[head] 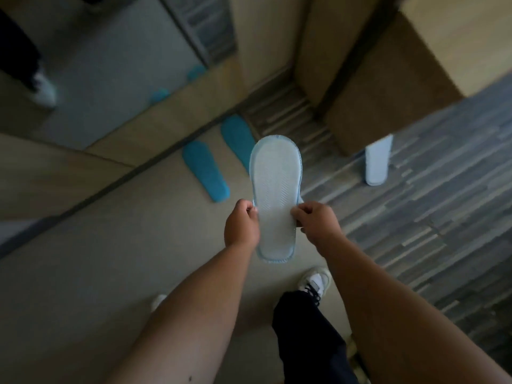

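I hold a white slipper (274,184) with pale blue stitched edging in the air, its ribbed sole facing me and its toe pointing away. My left hand (241,225) pinches its left edge near the middle. My right hand (318,223) pinches the right edge at the same height. Both sets of fingers are curled round the rim. A second white slipper (377,159) stands on the patterned carpet at the right, leaning against a wooden panel.
Two teal soles (205,170) lie on the beige floor by a mirror (110,79) that reflects them. Wooden cabinet panels (388,87) rise ahead and right. Grey striped carpet (443,203) covers the right side. My sneakers (315,281) and a dark trouser leg are below.
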A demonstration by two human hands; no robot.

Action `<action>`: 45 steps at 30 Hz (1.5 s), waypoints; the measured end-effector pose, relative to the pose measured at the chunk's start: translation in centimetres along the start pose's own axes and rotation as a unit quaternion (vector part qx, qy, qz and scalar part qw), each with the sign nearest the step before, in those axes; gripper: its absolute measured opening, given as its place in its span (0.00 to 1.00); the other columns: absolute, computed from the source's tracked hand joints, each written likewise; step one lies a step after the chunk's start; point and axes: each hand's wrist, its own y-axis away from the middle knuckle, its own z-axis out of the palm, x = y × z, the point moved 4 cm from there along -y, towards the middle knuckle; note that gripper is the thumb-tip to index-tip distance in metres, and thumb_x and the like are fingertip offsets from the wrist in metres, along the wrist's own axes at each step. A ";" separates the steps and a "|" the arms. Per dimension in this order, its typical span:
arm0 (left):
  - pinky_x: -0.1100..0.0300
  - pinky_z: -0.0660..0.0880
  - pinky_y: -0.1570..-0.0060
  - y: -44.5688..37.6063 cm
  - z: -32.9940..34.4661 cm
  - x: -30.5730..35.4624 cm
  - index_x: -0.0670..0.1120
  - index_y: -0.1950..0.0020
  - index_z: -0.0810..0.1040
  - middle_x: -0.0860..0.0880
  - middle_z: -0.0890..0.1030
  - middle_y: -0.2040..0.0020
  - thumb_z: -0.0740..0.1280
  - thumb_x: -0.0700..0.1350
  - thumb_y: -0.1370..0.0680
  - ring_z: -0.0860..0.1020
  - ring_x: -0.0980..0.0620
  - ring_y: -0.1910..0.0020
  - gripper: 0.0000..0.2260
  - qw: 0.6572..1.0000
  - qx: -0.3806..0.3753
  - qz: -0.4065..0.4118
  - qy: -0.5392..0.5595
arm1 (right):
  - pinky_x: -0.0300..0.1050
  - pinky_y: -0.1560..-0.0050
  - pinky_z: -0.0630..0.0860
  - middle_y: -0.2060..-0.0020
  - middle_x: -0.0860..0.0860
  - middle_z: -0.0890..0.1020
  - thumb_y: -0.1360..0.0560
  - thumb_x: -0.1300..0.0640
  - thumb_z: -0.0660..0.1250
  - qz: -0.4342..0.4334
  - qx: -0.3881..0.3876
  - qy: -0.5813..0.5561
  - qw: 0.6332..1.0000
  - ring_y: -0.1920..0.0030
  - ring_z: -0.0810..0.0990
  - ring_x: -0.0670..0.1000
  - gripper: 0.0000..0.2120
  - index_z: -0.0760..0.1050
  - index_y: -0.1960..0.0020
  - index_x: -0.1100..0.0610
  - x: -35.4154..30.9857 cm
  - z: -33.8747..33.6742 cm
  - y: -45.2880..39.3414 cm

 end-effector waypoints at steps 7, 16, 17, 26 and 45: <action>0.55 0.68 0.61 -4.0 -16.1 -15.7 0.44 0.53 0.73 0.43 0.80 0.55 0.59 0.46 0.21 0.76 0.42 0.56 0.07 0.994 0.066 -0.045 0.075 | 0.56 0.54 0.80 0.64 0.55 0.84 0.27 0.58 0.69 -0.048 -0.041 0.066 0.996 0.57 0.84 0.60 0.06 0.80 0.60 0.59 -8.8 21.5 3.1; 0.58 0.68 0.61 -7.2 -30.1 -34.1 0.46 0.53 0.75 0.46 0.81 0.55 0.60 0.46 0.21 0.77 0.44 0.56 0.07 0.976 0.125 -0.108 0.145 | 0.53 0.54 0.81 0.64 0.51 0.84 0.25 0.56 0.69 -0.084 -0.105 0.118 0.984 0.60 0.83 0.52 0.06 0.80 0.61 0.54 -12.8 43.7 7.6; 0.57 0.69 0.61 -7.3 -30.5 -35.3 0.46 0.53 0.76 0.45 0.81 0.55 0.60 0.47 0.21 0.78 0.44 0.56 0.07 0.973 0.131 -0.113 0.155 | 0.52 0.54 0.81 0.64 0.51 0.84 0.25 0.56 0.68 -0.088 -0.108 0.124 0.982 0.60 0.83 0.51 0.06 0.80 0.60 0.54 -12.9 44.9 7.8; 0.58 0.71 0.58 -9.2 -30.7 -42.0 0.44 0.52 0.77 0.45 0.82 0.54 0.62 0.46 0.21 0.78 0.44 0.55 0.07 0.958 0.178 -0.133 0.182 | 0.53 0.50 0.81 0.58 0.56 0.83 0.23 0.56 0.67 -0.104 -0.142 0.172 0.969 0.55 0.83 0.56 0.07 0.80 0.55 0.58 -12.5 51.8 6.8; 0.45 0.80 0.49 -11.7 -29.1 -41.9 0.44 0.48 0.79 0.44 0.83 0.52 0.58 0.47 0.19 0.82 0.45 0.54 0.11 0.935 0.087 -0.117 0.322 | 0.45 0.55 0.76 0.51 0.55 0.83 0.22 0.57 0.65 -0.375 -0.116 0.334 0.857 0.54 0.81 0.55 0.08 0.80 0.48 0.59 -12.3 56.1 9.2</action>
